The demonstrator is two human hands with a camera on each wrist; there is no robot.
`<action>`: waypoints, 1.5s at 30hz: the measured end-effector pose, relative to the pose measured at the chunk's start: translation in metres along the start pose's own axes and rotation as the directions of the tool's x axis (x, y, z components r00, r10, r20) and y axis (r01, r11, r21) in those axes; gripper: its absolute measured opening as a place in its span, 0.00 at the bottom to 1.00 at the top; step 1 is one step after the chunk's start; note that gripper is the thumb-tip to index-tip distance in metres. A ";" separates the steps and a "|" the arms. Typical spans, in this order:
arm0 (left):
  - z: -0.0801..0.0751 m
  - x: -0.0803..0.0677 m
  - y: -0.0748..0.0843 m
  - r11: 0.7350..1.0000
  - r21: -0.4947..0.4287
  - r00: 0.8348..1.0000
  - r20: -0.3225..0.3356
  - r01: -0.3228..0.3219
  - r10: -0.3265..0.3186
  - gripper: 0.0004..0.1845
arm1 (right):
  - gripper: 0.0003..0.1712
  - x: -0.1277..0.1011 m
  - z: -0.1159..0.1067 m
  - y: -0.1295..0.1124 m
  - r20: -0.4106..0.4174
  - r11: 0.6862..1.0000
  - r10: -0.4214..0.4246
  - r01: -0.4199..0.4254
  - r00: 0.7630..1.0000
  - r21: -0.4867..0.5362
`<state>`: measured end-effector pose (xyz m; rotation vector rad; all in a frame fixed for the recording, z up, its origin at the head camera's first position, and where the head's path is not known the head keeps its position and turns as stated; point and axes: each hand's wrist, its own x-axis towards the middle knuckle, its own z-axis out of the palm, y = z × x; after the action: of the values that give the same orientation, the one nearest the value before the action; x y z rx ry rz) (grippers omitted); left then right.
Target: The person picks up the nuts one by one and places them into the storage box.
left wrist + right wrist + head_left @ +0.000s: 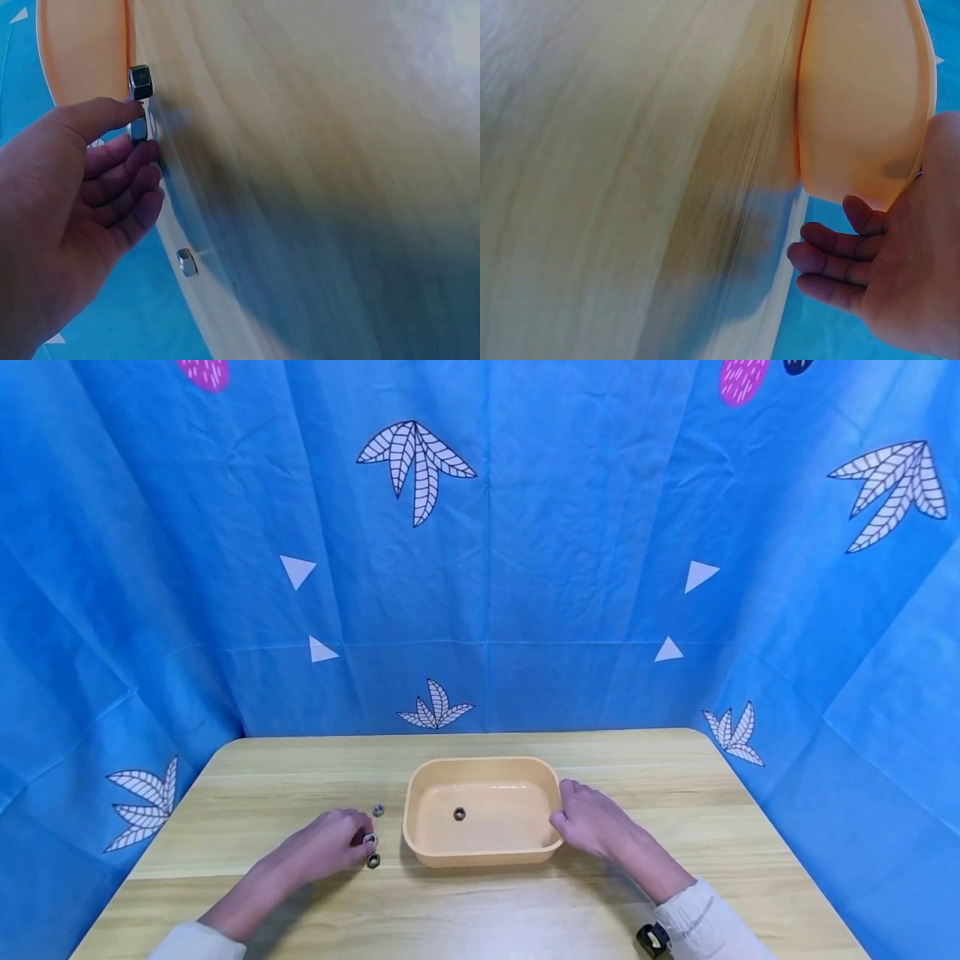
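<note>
My left hand pinches a metal hex nut between thumb and fingers, close over the table. Just beyond the thumb in the left wrist view lies a second nut, nearer the table's front in the head view. A third nut lies a little behind the hand. At the tray's right end, my right hand grips the rim, thumb over the edge and the other fingers along the outside wall. This tray is shallow, light orange and rounded at the corners. One dark nut lies inside it, left of centre.
The tray stands on a light wood-grain table with rounded back corners. A blue curtain with leaf and triangle prints hangs behind and along both sides. A black band sits at the right sleeve.
</note>
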<state>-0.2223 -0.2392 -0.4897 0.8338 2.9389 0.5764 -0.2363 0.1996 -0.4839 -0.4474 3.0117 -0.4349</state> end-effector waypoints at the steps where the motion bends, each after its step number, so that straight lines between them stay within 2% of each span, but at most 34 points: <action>1: 0.000 0.000 0.000 1.000 0.005 1.000 -0.012 -0.012 0.012 0.07 | 0.21 0.000 0.000 0.000 -0.001 1.000 -0.001 0.001 1.000 0.001; 6: -0.004 0.002 -0.001 0.998 -0.008 0.997 -0.058 -0.058 0.057 0.02 | 0.21 0.000 -0.001 0.000 -0.008 1.000 -0.004 0.004 1.000 0.007; 13: -0.009 0.007 0.001 0.997 -0.033 0.994 -0.092 -0.069 0.065 0.08 | 0.17 0.000 0.000 0.001 -0.009 1.000 -0.011 0.011 1.000 0.008; 17: -0.012 0.010 0.002 0.997 -0.033 0.994 -0.086 -0.063 0.060 0.12 | 0.17 0.000 0.000 0.000 -0.012 1.000 -0.013 0.013 1.000 0.011; 24: -0.018 0.013 0.005 0.994 -0.028 0.990 -0.100 -0.102 0.099 0.13 | 0.19 0.000 0.000 -0.001 -0.008 1.000 -0.009 0.009 1.000 0.014; 38: -0.023 0.019 0.013 0.996 -0.011 0.987 -0.137 -0.086 0.083 0.08 | 0.20 0.000 0.001 -0.001 -0.015 1.000 -0.005 0.005 1.000 0.021; 45: -0.027 0.022 0.016 0.994 0.024 0.980 -0.172 -0.103 0.105 0.08 | 0.21 0.001 0.001 -0.001 -0.017 1.000 0.000 0.001 1.000 0.021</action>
<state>-0.2368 -0.2244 -0.4575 0.9927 3.0721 0.6654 -0.2367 0.1978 -0.4842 -0.4450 3.0202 -0.4719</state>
